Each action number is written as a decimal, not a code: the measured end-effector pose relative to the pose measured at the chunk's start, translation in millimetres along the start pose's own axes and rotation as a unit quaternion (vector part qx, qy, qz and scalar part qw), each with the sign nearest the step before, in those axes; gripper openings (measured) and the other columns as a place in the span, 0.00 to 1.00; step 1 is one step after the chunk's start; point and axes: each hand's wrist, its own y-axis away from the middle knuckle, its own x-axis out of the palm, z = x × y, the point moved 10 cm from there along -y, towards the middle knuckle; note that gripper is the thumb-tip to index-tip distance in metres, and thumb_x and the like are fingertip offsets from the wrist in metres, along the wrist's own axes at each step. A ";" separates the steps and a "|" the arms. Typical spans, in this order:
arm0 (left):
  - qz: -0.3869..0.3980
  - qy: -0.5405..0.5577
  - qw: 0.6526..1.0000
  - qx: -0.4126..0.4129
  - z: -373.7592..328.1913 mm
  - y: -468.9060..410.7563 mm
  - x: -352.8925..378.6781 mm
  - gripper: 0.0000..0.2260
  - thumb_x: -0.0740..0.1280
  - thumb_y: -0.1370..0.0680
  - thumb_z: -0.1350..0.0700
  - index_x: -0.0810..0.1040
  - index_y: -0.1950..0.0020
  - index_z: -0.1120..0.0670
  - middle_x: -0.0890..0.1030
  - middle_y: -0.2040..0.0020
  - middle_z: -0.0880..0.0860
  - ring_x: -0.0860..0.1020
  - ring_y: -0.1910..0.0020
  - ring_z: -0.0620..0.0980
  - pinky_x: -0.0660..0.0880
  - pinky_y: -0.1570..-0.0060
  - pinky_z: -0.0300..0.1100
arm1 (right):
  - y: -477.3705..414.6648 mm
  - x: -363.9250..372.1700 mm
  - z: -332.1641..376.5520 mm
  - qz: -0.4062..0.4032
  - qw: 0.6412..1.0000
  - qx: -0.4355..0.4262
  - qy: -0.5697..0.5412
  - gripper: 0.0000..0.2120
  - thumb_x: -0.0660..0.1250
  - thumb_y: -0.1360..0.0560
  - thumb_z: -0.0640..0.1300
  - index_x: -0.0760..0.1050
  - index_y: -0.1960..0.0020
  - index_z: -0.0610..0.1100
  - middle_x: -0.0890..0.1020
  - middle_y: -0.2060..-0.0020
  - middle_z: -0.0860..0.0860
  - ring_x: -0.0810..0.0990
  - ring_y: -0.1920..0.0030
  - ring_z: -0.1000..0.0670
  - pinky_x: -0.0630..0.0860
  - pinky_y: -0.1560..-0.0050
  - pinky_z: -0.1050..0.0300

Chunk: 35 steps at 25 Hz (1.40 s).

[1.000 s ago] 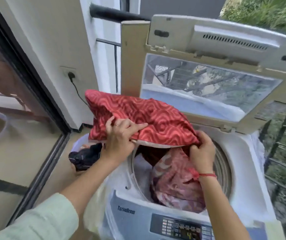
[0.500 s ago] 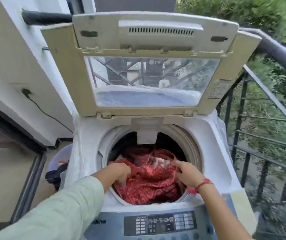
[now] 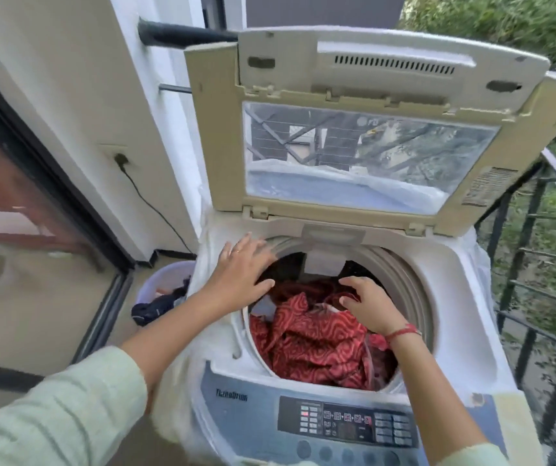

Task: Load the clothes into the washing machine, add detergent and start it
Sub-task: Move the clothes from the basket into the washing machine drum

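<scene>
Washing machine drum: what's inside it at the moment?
A red patterned cloth fills the drum, with a pale scrap at its left edge. The right hand reaches in over it. Whatever lies beneath the cloth, and the drum's bottom, is covered.

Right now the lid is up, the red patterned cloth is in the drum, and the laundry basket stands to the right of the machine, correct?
No: the head view shows the laundry basket to the left of the machine. The lid is up and the red patterned cloth is in the drum.
</scene>
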 end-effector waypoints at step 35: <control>0.335 0.010 0.939 -0.080 527.7 82.9 366.6 0.29 0.63 0.23 0.51 0.55 0.24 0.48 0.57 0.25 0.54 0.52 0.25 0.54 0.48 0.28 0.57 | -280.8 554.3 182.1 0.225 0.918 0.056 0.322 0.29 0.62 0.25 0.49 0.57 0.27 0.48 0.60 0.28 0.43 0.67 0.35 0.39 0.58 0.31 0.44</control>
